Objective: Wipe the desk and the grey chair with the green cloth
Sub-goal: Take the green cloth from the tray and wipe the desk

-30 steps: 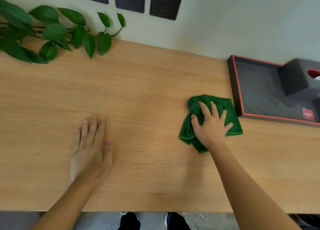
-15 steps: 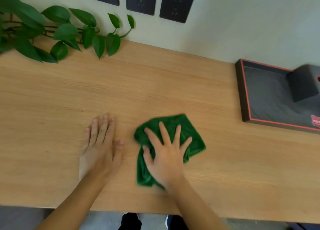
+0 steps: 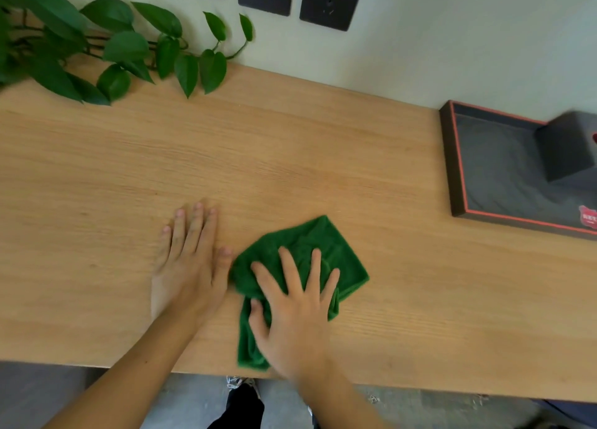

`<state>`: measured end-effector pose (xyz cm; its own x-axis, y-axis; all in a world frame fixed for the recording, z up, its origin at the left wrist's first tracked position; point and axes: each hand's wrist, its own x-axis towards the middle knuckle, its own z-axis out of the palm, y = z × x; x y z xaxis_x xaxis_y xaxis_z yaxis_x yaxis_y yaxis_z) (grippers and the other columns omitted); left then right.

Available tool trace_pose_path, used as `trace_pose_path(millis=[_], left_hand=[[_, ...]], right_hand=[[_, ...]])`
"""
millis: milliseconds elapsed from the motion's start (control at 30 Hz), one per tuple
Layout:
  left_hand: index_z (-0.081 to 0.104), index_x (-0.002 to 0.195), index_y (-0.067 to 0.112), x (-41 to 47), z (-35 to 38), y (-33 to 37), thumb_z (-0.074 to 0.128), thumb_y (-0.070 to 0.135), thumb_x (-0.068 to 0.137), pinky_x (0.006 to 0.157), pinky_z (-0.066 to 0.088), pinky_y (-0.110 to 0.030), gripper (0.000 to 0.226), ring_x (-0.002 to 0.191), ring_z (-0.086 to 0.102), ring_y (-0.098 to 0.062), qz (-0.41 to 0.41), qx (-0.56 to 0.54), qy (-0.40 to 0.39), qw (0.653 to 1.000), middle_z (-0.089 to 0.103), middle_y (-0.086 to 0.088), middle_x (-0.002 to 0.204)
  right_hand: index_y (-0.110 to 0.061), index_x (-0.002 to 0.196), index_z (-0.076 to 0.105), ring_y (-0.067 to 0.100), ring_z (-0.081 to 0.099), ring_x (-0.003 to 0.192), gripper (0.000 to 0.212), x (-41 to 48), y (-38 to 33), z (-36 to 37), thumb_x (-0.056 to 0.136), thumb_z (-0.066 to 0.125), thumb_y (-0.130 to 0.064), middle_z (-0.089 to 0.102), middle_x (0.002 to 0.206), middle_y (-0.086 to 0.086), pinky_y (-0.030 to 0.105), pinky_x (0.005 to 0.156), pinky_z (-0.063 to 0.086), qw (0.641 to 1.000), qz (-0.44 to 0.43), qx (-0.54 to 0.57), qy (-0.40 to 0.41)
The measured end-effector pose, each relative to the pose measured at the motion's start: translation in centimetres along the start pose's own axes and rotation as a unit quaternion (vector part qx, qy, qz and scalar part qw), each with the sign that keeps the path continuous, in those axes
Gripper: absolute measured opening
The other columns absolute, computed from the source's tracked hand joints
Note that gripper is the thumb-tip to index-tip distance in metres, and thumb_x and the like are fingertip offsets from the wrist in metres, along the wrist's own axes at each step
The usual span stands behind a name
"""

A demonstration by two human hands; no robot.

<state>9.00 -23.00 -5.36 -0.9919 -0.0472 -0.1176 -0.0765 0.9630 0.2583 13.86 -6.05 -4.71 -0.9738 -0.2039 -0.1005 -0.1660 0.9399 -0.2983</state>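
Green crumpled cloth [image 3: 326,251] lay on the light wooden bench [image 3: 290,157] near its front edge, pinned under the right hand [image 3: 294,312], palm down with fingers spread. Just beside it, the left hand [image 3: 189,267] rested flat and empty on the wood, thumb nearly touching the cloth.

1. Cloth [image 3: 326,251]: dark green, crumpled and loosely folded, lying flat on the desk near its front edge, partly covered by a hand.
2. Desk [image 3: 290,157]: light wood with visible grain, its back edge against the wall.
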Motion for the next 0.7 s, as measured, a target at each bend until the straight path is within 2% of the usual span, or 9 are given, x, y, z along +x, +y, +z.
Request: trace_pose_path(millis=[100, 200, 300, 367, 433, 567, 700], left_hand=[[0.001, 0.158, 0.021, 0.0, 0.0, 0.0, -0.012, 0.056, 0.093, 0.124, 0.006, -0.044, 0.074, 0.153, -0.005, -0.021, 0.001, -0.002, -0.002, 1.000, 0.001, 0.000, 0.167], [0.005, 0.158, 0.021, 0.0, 0.0, 0.1, -0.005, 0.052, 0.096, 0.124, 0.006, -0.044, 0.070, 0.153, -0.002, -0.021, -0.004, -0.004, 0.000, 1.000, 0.004, 0.000, 0.167], [0.010, 0.158, 0.019, -0.1, 0.1, 0.1, 0.003, 0.048, 0.098, 0.124, 0.007, -0.043, 0.067, 0.153, 0.001, -0.022, -0.007, 0.000, 0.003, 1.000, 0.008, -0.001, 0.166], [0.009, 0.158, 0.020, -0.1, 0.3, -0.1, -0.003, 0.051, 0.097, 0.124, 0.005, -0.042, 0.069, 0.153, 0.000, -0.021, -0.004, 0.004, 0.007, 1.000, 0.007, 0.000, 0.166], [0.007, 0.158, 0.021, 0.1, 0.5, -0.2, -0.008, 0.053, 0.096, 0.124, 0.004, -0.041, 0.072, 0.153, -0.001, -0.020, -0.001, 0.001, 0.010, 1.000, 0.006, 0.001, 0.166], [0.006, 0.158, 0.022, 0.2, 0.6, -0.5, -0.010, 0.054, 0.094, 0.124, 0.004, -0.041, 0.073, 0.153, 0.000, -0.018, -0.003, -0.006, 0.013, 1.000, 0.007, 0.003, 0.166], [0.004, 0.158, 0.022, 0.2, 0.5, -0.6, -0.007, 0.053, 0.096, 0.124, 0.003, -0.040, 0.071, 0.153, -0.002, -0.018, -0.003, -0.012, 0.009, 1.000, 0.005, 0.003, 0.166]], right_hand=[[-0.043, 0.140, 0.047, 0.056, 0.012, 0.148, 0.050, -0.6, -0.1, 0.2, 0.091, 0.051, -0.046, 0.040, 0.158, 0.004, 0.083, 0.106, 0.011, 1.000, -0.011, 0.002, -0.012], [-0.041, 0.141, 0.049, 0.058, 0.016, 0.146, 0.050, 3.2, 0.5, -0.9, 0.092, 0.050, -0.047, 0.043, 0.157, 0.006, 0.085, 0.105, 0.011, 1.000, -0.027, -0.011, 0.002], [-0.043, 0.147, 0.040, 0.057, 0.009, 0.148, 0.053, 10.1, 1.6, -2.5, 0.095, 0.043, -0.050, 0.031, 0.165, 0.006, 0.085, 0.106, 0.007, 0.999, 0.026, -0.026, 0.005], [-0.043, 0.151, 0.033, 0.055, 0.001, 0.149, 0.054, 13.9, 2.2, -3.3, 0.098, 0.040, -0.051, 0.021, 0.168, 0.005, 0.084, 0.106, 0.003, 0.998, 0.065, -0.025, -0.012], [-0.041, 0.152, 0.031, 0.055, 0.000, 0.149, 0.054, 15.1, 2.2, -3.6, 0.099, 0.039, -0.049, 0.019, 0.168, 0.006, 0.083, 0.107, 0.003, 0.996, 0.085, -0.028, -0.019], [-0.037, 0.148, 0.037, 0.054, 0.008, 0.149, 0.052, 10.2, 0.6, -2.8, 0.097, 0.042, -0.043, 0.028, 0.165, 0.009, 0.080, 0.110, 0.008, 0.996, 0.078, -0.042, 0.002], [-0.036, 0.141, 0.047, 0.055, 0.022, 0.146, 0.048, 3.1, 1.3, -2.2, 0.093, 0.046, -0.041, 0.041, 0.158, 0.011, 0.080, 0.107, 0.020, 0.998, 0.040, -0.047, -0.018]])
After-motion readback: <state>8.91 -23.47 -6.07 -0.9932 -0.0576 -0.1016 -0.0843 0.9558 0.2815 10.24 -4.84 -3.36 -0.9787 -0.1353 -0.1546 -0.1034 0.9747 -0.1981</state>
